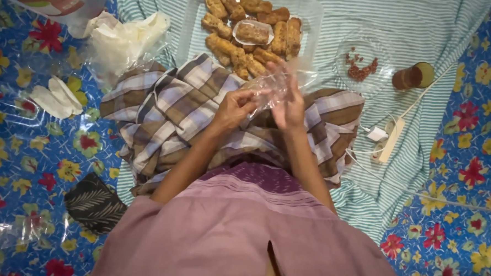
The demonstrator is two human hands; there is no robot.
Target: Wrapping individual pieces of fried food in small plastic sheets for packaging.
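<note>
Both hands meet at the centre of the frame, above the lap; the left hand [233,107] has its fingers pinched on the edge of a small clear plastic bag [272,84]; the right hand [287,104] has its fingers spread and partly curled against the same bag, grasping it from the other side. The bag is held up between the two hands, just below the tray; whether anything is inside it cannot be told, the film being crumpled and glossy.

The lap is covered by a brown and white checked cloth [175,107]; a mauve garment [241,231] fills the lower centre of the frame.

Directly above the hands, top centre, lies a clear plastic tray [192,25] on a green striped sheet [427,30]; it carries a heap of browned fried rolls [227,46]; one roll sits wrapped in clear film [252,32] on top of the heap.

Upper right: a clear dish with small red pieces [361,68]; just beside it a glass of brown drink [414,76]; below these a white power strip with a plug [388,140].

Upper left: a pile of clear bags [123,39] on the blue flowered mat [23,161]; lower left, a dark patterned pouch [93,203].
</note>
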